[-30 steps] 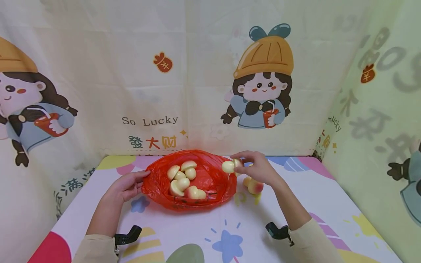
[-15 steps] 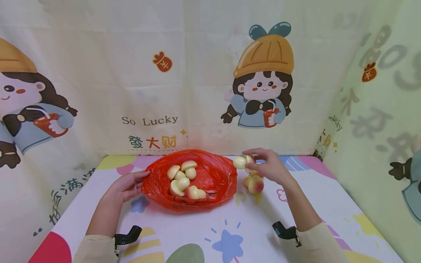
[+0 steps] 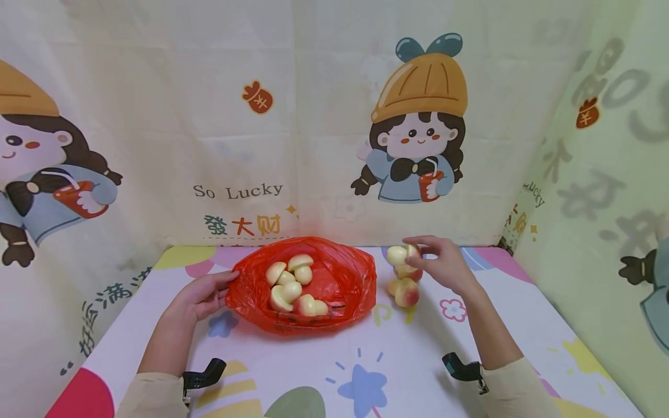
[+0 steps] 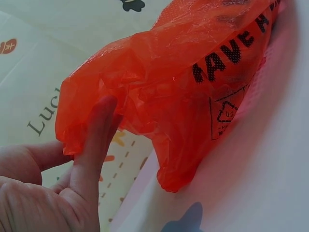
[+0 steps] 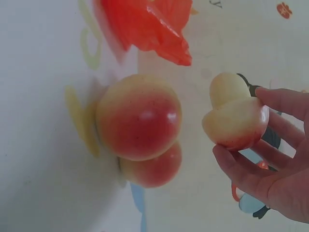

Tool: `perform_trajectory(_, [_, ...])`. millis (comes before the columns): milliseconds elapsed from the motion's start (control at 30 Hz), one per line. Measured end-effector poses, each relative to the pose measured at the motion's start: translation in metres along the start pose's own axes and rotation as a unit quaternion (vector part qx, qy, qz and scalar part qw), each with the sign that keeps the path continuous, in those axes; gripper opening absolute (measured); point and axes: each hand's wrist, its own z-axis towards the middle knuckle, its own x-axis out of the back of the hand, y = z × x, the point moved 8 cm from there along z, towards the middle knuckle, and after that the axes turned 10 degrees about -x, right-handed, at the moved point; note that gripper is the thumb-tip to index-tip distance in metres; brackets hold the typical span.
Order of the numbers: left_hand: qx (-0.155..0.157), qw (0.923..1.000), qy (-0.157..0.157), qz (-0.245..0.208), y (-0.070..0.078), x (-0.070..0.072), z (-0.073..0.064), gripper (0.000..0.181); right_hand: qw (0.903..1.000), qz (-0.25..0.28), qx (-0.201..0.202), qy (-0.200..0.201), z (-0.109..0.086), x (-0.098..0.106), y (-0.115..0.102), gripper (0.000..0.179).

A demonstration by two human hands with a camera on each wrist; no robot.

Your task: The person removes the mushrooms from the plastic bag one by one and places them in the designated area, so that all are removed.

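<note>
A red plastic bag [image 3: 342, 284] lies spread on the table with its mouth open. Several cream toy mushrooms [image 3: 301, 270], one with a reddish cap, sit inside it. My left hand [image 3: 201, 296] pinches the bag's left rim between thumb and fingers, as the left wrist view confirms. To the right of the bag, my right hand [image 3: 444, 266] holds another toy mushroom [image 5: 236, 121] by its pink-tinged cap, stem pointing left in the head view. Just below it, two red-capped mushrooms [image 3: 406, 293] stand on the table, one behind the other.
The table [image 3: 313, 366] has a white cloth with coloured prints. A printed curtain [image 3: 324, 133] rises along its back edge, and more of it hangs at both sides. Black wrist cameras [image 3: 462, 367] sit near both sleeves.
My right hand has carried the mushroom rightward, from over the bag's right rim to above the two standing mushrooms. The left hand and the bag look still.
</note>
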Motion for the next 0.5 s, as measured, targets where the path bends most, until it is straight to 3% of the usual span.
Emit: perform_trajectory(500, [0.003, 1.0000, 0.001, -0.006, 0.000, 0.000, -0.001, 0.009, 0.9979, 0.025, -0.054, 0.027, -0.002, 0.017, 0.026, 0.049])
